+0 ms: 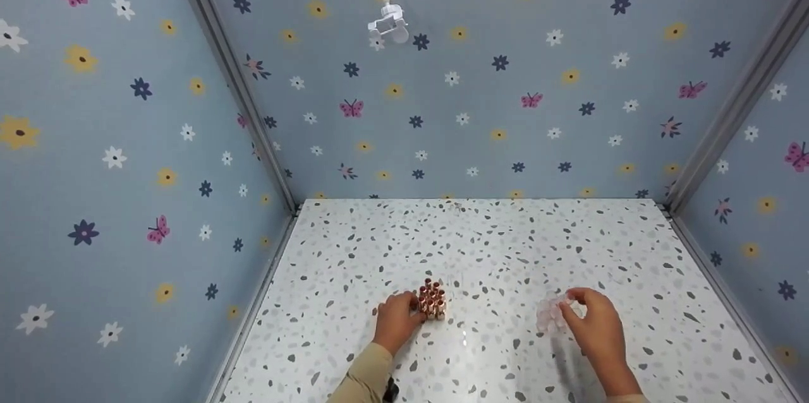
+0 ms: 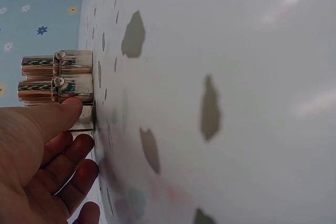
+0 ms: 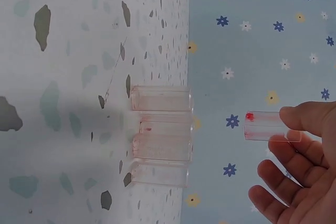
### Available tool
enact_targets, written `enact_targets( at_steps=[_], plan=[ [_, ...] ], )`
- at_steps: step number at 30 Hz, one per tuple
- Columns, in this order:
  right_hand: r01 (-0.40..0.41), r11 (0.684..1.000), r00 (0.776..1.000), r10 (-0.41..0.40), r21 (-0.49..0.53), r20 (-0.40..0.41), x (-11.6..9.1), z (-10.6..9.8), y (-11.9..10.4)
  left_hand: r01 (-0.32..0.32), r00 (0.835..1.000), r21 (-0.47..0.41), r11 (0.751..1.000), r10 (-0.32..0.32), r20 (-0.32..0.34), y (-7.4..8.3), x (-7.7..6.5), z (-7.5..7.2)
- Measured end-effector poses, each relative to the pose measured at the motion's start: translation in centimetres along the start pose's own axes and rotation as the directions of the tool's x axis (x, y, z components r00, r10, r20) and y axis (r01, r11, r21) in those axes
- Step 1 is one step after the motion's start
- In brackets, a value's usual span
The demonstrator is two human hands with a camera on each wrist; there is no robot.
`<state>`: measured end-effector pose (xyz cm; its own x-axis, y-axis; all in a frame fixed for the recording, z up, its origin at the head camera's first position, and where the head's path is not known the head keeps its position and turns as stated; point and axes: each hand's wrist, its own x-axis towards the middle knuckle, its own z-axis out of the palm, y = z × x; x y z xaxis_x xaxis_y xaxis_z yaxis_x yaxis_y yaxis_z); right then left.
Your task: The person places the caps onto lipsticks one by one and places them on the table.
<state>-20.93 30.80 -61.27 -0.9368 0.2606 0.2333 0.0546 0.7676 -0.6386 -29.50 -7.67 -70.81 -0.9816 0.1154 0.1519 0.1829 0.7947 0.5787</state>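
Several shiny rose-gold tubes (image 1: 433, 302), which look like lipstick bases, stand upright in a tight cluster left of centre on the table. My left hand (image 1: 397, 321) is at the cluster's left side, thumb and fingers around a tube (image 2: 81, 121) at its edge. Over on the right, several clear cylindrical caps (image 1: 547, 318) stand grouped on the table. My right hand (image 1: 597, 327) pinches one clear cap (image 3: 262, 125) between thumb and forefinger, raised off the table. Red smears mark that cap, and faint pink ones show on the standing caps (image 3: 163, 148).
The speckled white table (image 1: 480, 239) is enclosed by blue floral panels (image 1: 442, 106) at the back and both sides. Grey metal posts (image 1: 234, 74) run up the corners. A white clip-like fitting (image 1: 389, 24) hangs on a cord before the back panel.
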Motion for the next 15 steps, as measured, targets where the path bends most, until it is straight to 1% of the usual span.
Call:
enact_targets(
  at_steps=[8,12,15],
  plan=[
    [0.074,0.997,0.996,-0.072,0.032,-0.048,0.3,0.9,-0.9,-0.029,1.0,-0.015,0.999,0.029,-0.009,-0.2,-0.2,-0.1],
    [0.123,0.991,0.992,-0.12,0.054,-0.047,0.4,1.2,-1.5,-0.021,0.999,-0.011,1.0,0.02,-0.044,-0.2,-0.7,-0.6],
    [0.174,0.982,0.984,-0.17,0.069,-0.06,0.5,1.2,-2.0,-0.017,0.996,-0.028,0.999,0.015,-0.084,0.5,-1.2,-1.5]
  ],
)
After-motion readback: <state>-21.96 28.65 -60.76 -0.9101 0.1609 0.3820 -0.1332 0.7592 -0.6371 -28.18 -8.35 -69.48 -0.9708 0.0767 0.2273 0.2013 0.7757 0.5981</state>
